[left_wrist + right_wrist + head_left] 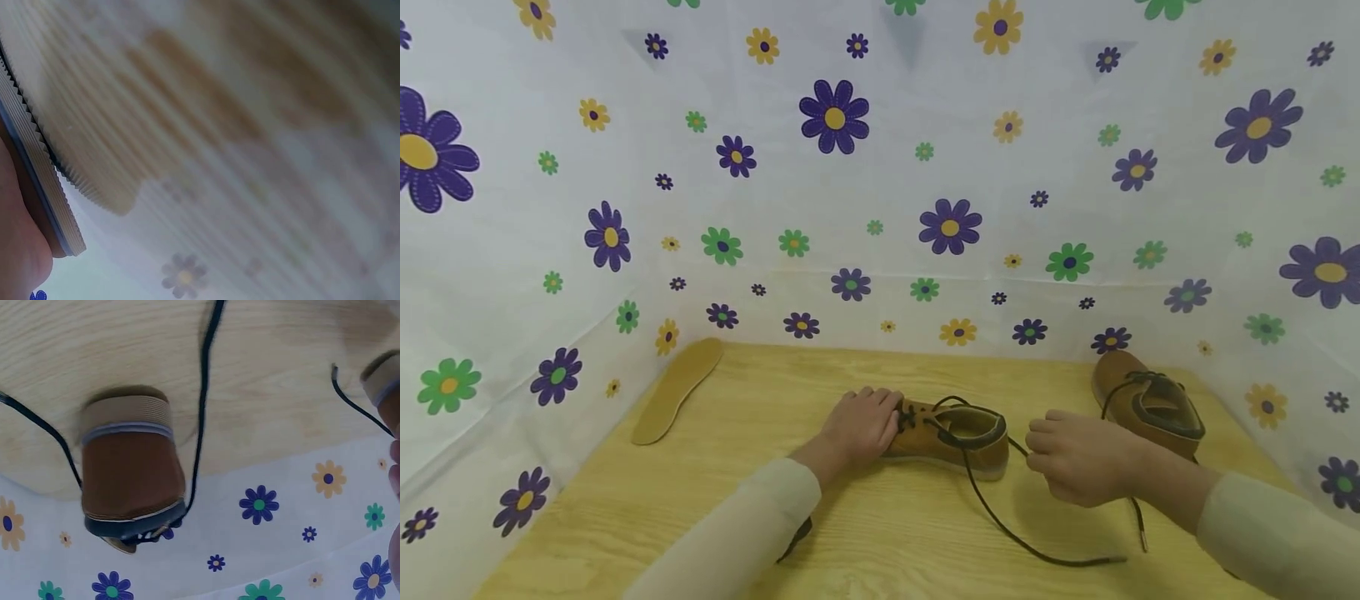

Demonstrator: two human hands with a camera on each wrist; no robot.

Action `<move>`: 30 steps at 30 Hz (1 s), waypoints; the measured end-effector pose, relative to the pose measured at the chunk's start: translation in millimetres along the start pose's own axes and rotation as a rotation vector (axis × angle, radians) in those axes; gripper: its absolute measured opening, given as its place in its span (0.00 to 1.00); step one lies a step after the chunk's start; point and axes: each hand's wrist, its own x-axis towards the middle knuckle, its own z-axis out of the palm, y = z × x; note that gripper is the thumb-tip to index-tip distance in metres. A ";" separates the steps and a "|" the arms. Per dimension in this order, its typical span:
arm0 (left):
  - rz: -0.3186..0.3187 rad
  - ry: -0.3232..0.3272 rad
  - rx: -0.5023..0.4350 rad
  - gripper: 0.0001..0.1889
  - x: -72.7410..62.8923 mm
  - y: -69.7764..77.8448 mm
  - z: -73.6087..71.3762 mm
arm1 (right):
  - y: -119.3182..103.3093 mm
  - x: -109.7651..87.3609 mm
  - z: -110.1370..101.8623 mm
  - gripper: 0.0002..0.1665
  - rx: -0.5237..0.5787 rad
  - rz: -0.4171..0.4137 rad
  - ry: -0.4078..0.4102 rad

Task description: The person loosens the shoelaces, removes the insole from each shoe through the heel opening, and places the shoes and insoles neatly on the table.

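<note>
A brown lace-up shoe lies at mid-table with its heel to the right and its dark laces loosened. My left hand grips its toe from above. In the left wrist view, part of that hand presses beside the ribbed sole. Right of the heel, my right hand has curled fingers, with a taut shoelace running to its fingertips; it seems pinched there, though the contact is hidden. Another lace end trails across the table. The right wrist view catches only fingers at its edge.
A second brown shoe, also loosely laced, stands at the back right; the right wrist view shows its heel. A tan insole lies at the back left. Flower-patterned white sheeting walls in the wooden table.
</note>
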 end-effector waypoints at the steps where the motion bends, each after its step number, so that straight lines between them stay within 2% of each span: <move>1: -0.002 0.002 -0.001 0.26 -0.1 0.2 -0.6 | 0.9 3.4 -2.7 0.09 0.000 0.040 -0.028; 3: -0.005 -0.001 -0.001 0.26 -0.4 0.6 -1.4 | 2.9 11.0 -8.5 0.09 0.031 0.148 -0.099; 5: -0.009 -0.003 0.000 0.26 -0.3 0.6 -1.6 | 5.8 19.8 -14.0 0.13 0.088 0.277 -0.144; 9: -0.019 -0.008 0.004 0.26 1.4 -0.8 1.1 | 12.7 40.2 -24.6 0.17 0.255 0.485 -0.121; 12: -0.021 -0.017 0.006 0.26 2.4 -1.1 2.9 | 17.2 55.3 -31.3 0.17 0.375 0.587 -0.099; 14: -0.015 -0.016 0.004 0.26 2.8 -0.4 3.6 | 19.7 64.6 -33.4 0.17 0.440 0.640 -0.124; 18: 0.004 -0.012 0.000 0.26 2.2 3.0 2.6 | 22.4 81.3 -31.8 0.20 0.534 0.696 -0.166; 22: 0.008 -0.010 0.003 0.26 1.8 5.8 1.6 | 22.8 94.4 -25.7 0.21 0.582 0.709 -0.169; 30: 0.021 0.017 0.000 0.26 4.6 5.3 1.0 | 24.6 104.6 -9.8 0.21 0.688 0.708 -0.256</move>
